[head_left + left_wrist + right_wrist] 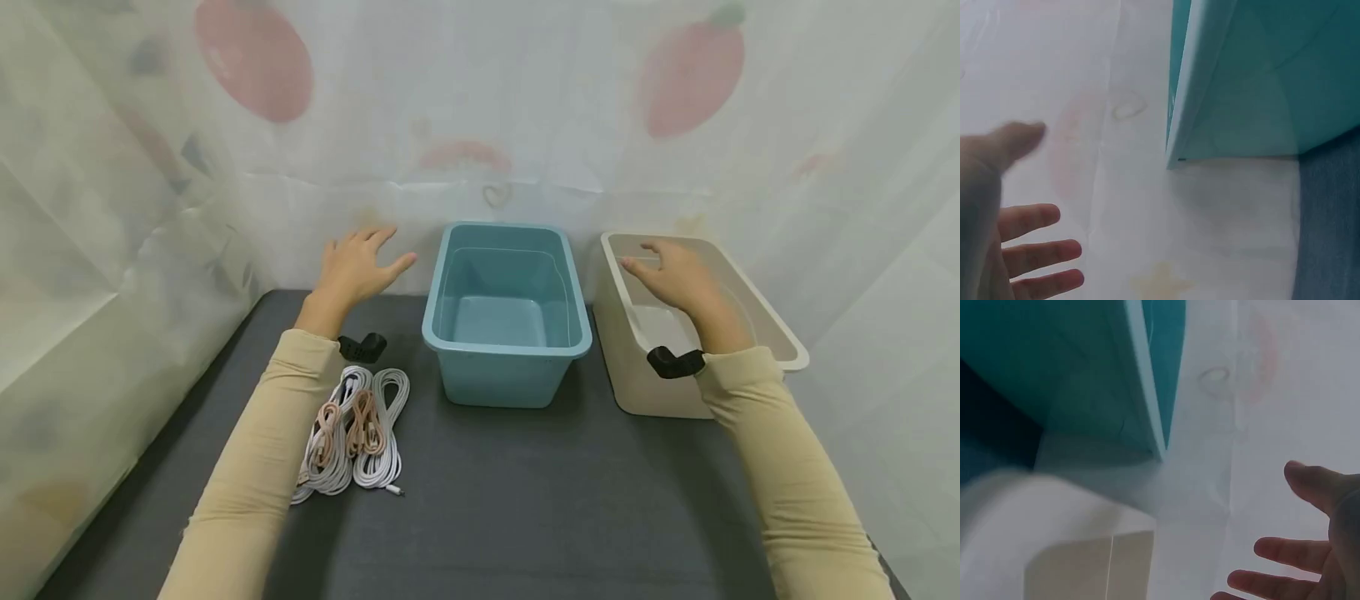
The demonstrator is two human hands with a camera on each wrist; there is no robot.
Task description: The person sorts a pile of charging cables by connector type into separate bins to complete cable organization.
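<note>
My left hand (358, 267) hovers palm down with spread, straight fingers to the left of a teal plastic bin (507, 343); it holds nothing. In the left wrist view its fingers (1035, 250) show beside the bin's corner (1210, 94). My right hand (671, 275) hangs flat over a beige bin (780, 342), fingers straight and empty; its fingers (1291, 550) appear in the right wrist view near the beige rim (1054, 506). Both bins look empty. Bundled white and pink cables (356, 433) lie on the dark table below my left forearm.
The dark grey table (525, 500) is enclosed by a white sheet with red fruit prints (480, 125) at the back and sides. Black wrist-camera mounts (675, 362) sit on both wrists. The teal bin (1085, 369) stands close beside the beige one.
</note>
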